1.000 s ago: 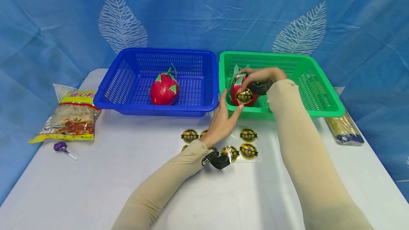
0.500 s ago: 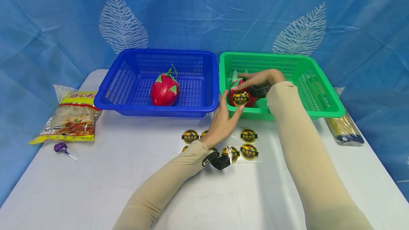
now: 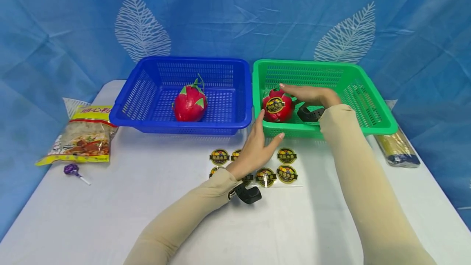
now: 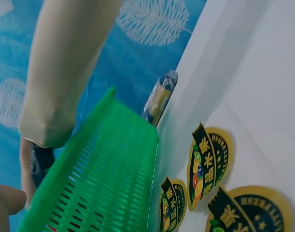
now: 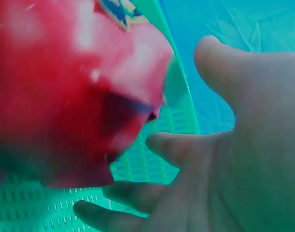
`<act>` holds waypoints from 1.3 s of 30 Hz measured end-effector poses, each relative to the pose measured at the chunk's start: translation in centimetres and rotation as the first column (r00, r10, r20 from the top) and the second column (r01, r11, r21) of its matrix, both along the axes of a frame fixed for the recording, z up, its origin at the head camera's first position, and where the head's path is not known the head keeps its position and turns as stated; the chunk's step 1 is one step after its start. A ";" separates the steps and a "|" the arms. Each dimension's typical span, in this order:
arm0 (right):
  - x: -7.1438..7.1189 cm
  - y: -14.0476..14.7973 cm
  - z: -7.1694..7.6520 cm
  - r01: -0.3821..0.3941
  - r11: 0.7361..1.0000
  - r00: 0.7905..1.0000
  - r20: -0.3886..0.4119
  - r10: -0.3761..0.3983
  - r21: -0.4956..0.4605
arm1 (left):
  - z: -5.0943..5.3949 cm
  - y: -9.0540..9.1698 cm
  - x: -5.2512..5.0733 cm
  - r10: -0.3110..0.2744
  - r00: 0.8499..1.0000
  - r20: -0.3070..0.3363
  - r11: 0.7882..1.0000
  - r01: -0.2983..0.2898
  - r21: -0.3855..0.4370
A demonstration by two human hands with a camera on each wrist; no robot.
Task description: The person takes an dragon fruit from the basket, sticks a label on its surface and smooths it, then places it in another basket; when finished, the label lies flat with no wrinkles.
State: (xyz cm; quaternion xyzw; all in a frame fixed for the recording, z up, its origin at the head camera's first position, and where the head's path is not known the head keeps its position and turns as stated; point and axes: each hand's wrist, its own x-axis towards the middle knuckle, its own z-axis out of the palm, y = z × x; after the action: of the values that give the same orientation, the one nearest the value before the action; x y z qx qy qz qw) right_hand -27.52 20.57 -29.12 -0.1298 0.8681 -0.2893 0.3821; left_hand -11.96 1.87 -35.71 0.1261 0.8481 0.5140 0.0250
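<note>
In the green basket (image 3: 375,101), a dragon fruit (image 3: 285,111) bearing a round black-and-gold sticker (image 3: 275,105) lies at the left end. My right hand (image 3: 312,93) hovers at its right side with fingers spread; the right wrist view has a gap between the hand (image 5: 253,130) and the red fruit (image 5: 55,96). My left hand (image 3: 254,150) is at the basket's front left corner, thumb and fingers apart, holding nothing; whether a fingertip touches the rim cannot be told. Under the left forearm and wrist lies a clear sheet of round stickers (image 3: 286,174).
A blue basket (image 3: 180,124) with another dragon fruit (image 3: 189,103) adjoins the green one. At the left lie a noodle bag (image 3: 84,136) and a purple lollipop (image 3: 71,169). A wrapped package (image 3: 399,150) lies at the right, partly behind the green basket.
The right hand has let go of the stickered fruit and drawn off to the right. The fruit sits lower and slightly left, its sticker turned upward. The left hand has shifted slightly towards the front.
</note>
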 end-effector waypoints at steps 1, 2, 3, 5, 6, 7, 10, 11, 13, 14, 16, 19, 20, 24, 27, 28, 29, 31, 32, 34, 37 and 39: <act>0.2 0.3 0.1 0.007 1.000 1.000 -0.011 -0.007 0.001 | 0.1 -0.2 0.3 -0.013 1.000 0.006 1.000 0.013 -0.004; 0.3 0.5 0.1 0.016 1.000 1.000 -0.021 -0.016 -0.003 | 0.2 -0.4 0.6 -0.024 1.000 0.006 1.000 0.024 -0.007; 0.5 0.8 0.2 0.026 1.000 0.999 -0.032 -0.027 -0.009 | 0.3 -0.6 0.9 -0.037 0.999 0.005 0.999 0.037 -0.003; 1.0 1.2 0.3 0.057 0.998 0.996 -0.060 -0.059 -0.030 | 0.2 -1.3 1.7 -0.061 0.998 -0.012 0.998 0.061 0.006; 1.3 1.4 0.4 0.072 0.997 0.994 -0.075 -0.075 -0.041 | 0.2 -1.7 2.1 -0.074 0.997 -0.029 0.997 0.075 0.020; 1.6 1.5 0.5 0.084 0.995 0.992 -0.092 -0.089 -0.055 | 0.0 -2.1 2.5 -0.085 0.995 -0.055 0.996 0.087 0.035; 2.8 1.8 0.8 0.115 0.988 0.983 -0.132 -0.128 -0.100 | -0.6 -3.3 3.6 -0.087 0.983 -0.164 0.988 0.106 0.114; 3.2 1.8 0.9 0.122 0.985 0.980 -0.142 -0.139 -0.118 | -0.9 -3.6 3.9 -0.074 0.976 -0.205 0.984 0.105 0.143; 4.0 1.6 0.9 0.135 0.979 0.974 -0.161 -0.159 -0.152 | -1.4 -4.4 4.5 -0.031 0.960 -0.279 0.974 0.092 0.206; 4.4 1.5 0.9 0.140 0.976 0.970 -0.173 -0.168 -0.165 | -1.7 -4.8 4.8 -0.006 0.950 -0.312 0.968 0.084 0.237; 5.1 1.0 0.7 0.142 0.973 0.962 -0.206 -0.179 -0.185 | -1.3 -5.5 5.6 0.049 0.936 -0.349 0.959 0.054 0.279; 6.1 0.2 0.2 0.143 0.967 0.939 -0.280 -0.199 -0.209 | -0.8 -6.7 6.5 0.121 0.923 -0.364 0.948 0.002 0.319; 6.4 -0.1 0.0 0.142 0.967 0.926 -0.316 -0.205 -0.213 | -0.8 -7.1 6.6 0.146 0.924 -0.355 0.943 -0.021 0.333; 7.9 -1.4 -0.6 0.154 0.956 0.844 -0.471 -0.258 -0.248 | -1.5 -9.3 5.8 0.287 0.913 -0.289 0.898 -0.151 0.414; 8.9 -2.5 -1.0 0.152 0.945 0.760 -0.577 -0.300 -0.290 | -1.4 -11.3 4.9 0.414 0.881 -0.228 0.813 -0.246 0.527; 9.2 -2.9 -1.2 0.144 0.941 0.732 -0.607 -0.309 -0.305 | -1.3 -11.9 4.6 0.453 0.864 -0.218 0.784 -0.270 0.559; 9.5 -3.3 -1.3 0.137 0.937 0.710 -0.628 -0.320 -0.322 | -1.2 -12.5 4.4 0.492 0.846 -0.206 0.751 -0.293 0.592; 10.2 -4.1 -1.6 0.109 0.927 0.674 -0.659 -0.334 -0.358 | -1.1 -13.6 4.0 0.557 0.807 -0.196 0.706 -0.337 0.623; 10.5 -4.5 -1.7 0.094 0.922 0.662 -0.668 -0.339 -0.375 | -1.1 -14.1 3.8 0.587 0.786 -0.194 0.692 -0.363 0.624; 11.0 -5.2 -1.9 0.052 0.916 0.631 -0.698 -0.339 -0.399 | -0.9 -15.0 3.6 0.646 0.741 -0.184 0.665 -0.428 0.612; 11.9 -6.3 -2.1 -0.016 0.905 0.585 -0.738 -0.336 -0.424 | -0.6 -15.9 3.3 0.716 0.681 -0.155 0.623 -0.522 0.582; 12.3 -7.0 -2.2 -0.055 0.895 0.549 -0.762 -0.342 -0.442 | -0.3 -16.5 3.0 0.752 0.646 -0.131 0.592 -0.573 0.566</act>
State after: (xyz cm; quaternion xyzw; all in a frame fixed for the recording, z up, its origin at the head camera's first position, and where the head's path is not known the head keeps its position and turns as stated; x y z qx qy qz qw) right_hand -15.19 13.52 -31.28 -0.2544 0.8692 -0.4032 -0.1311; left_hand -8.93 -14.62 -36.04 -0.1121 0.6670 0.6438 -0.3579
